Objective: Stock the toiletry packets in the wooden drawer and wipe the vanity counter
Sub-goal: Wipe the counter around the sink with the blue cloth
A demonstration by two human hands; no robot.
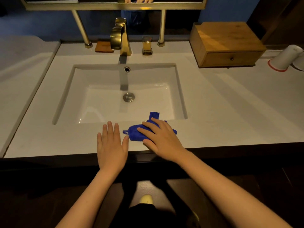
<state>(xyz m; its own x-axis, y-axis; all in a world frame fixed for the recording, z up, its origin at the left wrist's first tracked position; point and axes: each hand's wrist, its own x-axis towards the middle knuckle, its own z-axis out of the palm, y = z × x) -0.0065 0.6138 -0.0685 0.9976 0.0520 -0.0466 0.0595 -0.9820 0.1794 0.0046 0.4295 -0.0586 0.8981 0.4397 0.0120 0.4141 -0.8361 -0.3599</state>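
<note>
We see a white vanity counter [222, 102] with a rectangular sink [178, 89] set into it, and we place everything else against that sink. On the strip of counter just in front of the sink's front edge lies a bunched blue cloth [137, 131], one corner of it poking out over the basin and a small loop at its left end. The right hand [160, 139] lies flat on top of the cloth with its fingers spread, pressing it down onto the counter rather than pinching it. The left hand [111, 143] rests palm down on the bare counter just left of the cloth, its fingers straight and held close together, its thumb almost touching the cloth's left end; it holds nothing. Behind the sink, at its middle, stands a brass faucet [120, 37], with a brass handle [147, 45] just to its right and a small brown tray [104, 46] just to its left. Back and to the right of the sink sits the wooden drawer box [227, 42], its drawer [232, 58] closed flush with a small knob on the front. Further right of the box stand two white cups [285, 57] turned upside down. We make out no toiletry packets on the counter.
</note>
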